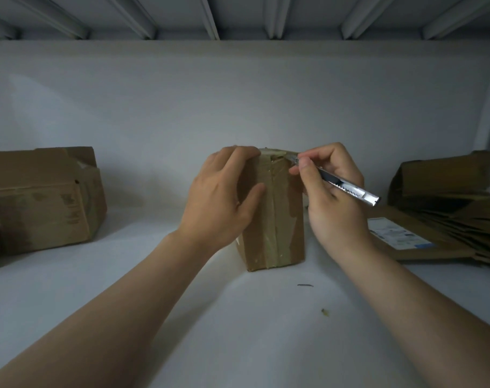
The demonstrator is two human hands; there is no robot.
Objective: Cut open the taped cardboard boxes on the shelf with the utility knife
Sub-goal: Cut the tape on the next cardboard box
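Observation:
A small taped cardboard box (277,219) stands upright in the middle of the white shelf (238,317), with brown tape running down its front face. My left hand (221,197) grips its top left corner and left side. My right hand (330,197) holds a silver utility knife (347,189) like a pen. The knife's tip rests at the box's top right edge, on the tape. The blade itself is hidden by my fingers.
An opened cardboard box (42,200) sits at the left of the shelf. Flattened cardboard (448,208) with a white label (397,233) lies piled at the right. Small scraps (325,312) lie on the shelf in front. The upper shelf's ribbed underside (238,15) is overhead.

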